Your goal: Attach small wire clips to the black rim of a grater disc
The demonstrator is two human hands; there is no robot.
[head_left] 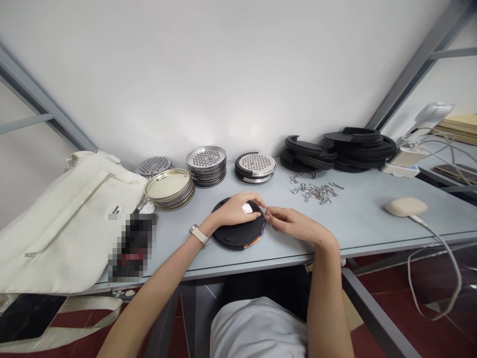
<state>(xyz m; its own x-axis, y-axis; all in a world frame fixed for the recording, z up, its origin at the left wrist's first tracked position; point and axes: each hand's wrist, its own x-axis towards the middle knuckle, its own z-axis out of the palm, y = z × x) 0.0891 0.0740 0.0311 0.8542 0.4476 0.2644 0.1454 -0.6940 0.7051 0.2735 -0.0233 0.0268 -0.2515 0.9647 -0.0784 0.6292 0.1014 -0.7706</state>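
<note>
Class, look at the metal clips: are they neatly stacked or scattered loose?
Scattered loose: the metal clips lie at differing angles on the table, with a few apart from the main cluster.

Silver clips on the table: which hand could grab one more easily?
Probably the right hand: it's nearer the silver clips, while the left hand rests on the black disc.

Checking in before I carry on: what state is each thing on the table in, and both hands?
Left hand: over the black disc, fingers at its right edge
Right hand: fingertips at the same edge
Black disc: flat, part of its coloured rim uncovered
Grater discs: stacked, top one face up
Pale gold discs: stacked
Metal clips: loose, scattered
Black covers: piled unevenly
Cream device: lying down, cable attached
</note>
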